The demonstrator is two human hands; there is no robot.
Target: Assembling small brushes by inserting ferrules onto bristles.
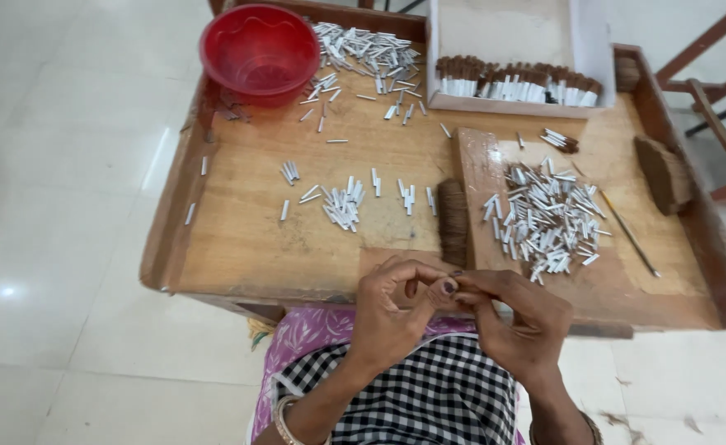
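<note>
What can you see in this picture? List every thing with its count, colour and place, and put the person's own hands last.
wooden tray table: one, brown, centre
red bowl: one, far left corner
white tubes: many, loose piles on right board, middle and near bowl
white box: one, far edge, holding a row of brown-tipped tubes
brown fibre bundle: one, middle of table
brown fibre pad: one, right side
thin stick: one, right of pile
left hand: fingertips meeting right hand
right hand: pinching something too small to tell
</note>
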